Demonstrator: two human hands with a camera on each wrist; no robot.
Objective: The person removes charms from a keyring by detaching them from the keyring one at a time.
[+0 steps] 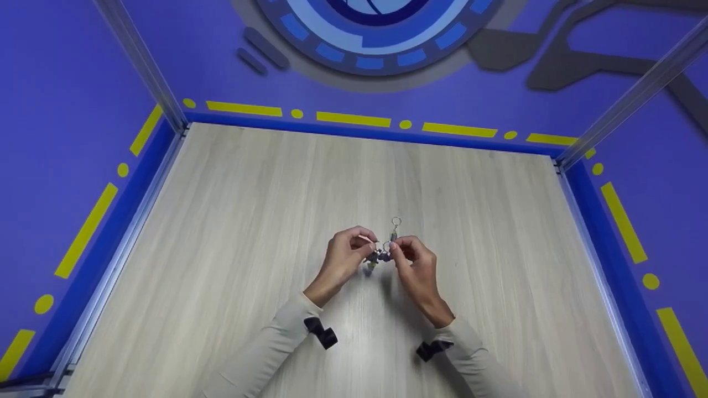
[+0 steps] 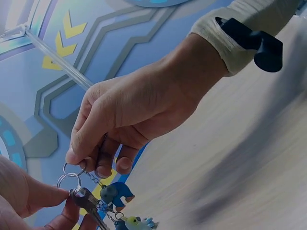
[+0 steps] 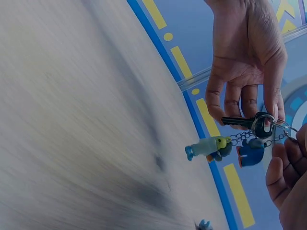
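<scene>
Pinching a key [image 2: 84, 200] with left hand [image 1: 344, 257], a ring [image 2: 64, 168] with right hand [image 1: 417, 268], over mid counter [image 1: 276, 221], well inside side edges, blue wall [image 1: 354, 99] along far edge, keychain [image 1: 394, 236] just beyond right hand.

Before you: pale wood-grain table [image 1: 249, 221], streaks running front to back. Beyond it, blue back wall [image 1: 204, 72], base lined with yellow dashes [image 1: 354, 119] and dots [image 1: 405, 124]; same markings on your left wall [image 1: 50, 110] and right wall [image 1: 675, 199]. Metal posts [image 1: 142, 65] at both far corners. Above, round blue emblem [image 1: 380, 41], cropped; dark grey shapes [image 1: 503, 50] alongside, perhaps printed, hard for you to tell.
</scene>
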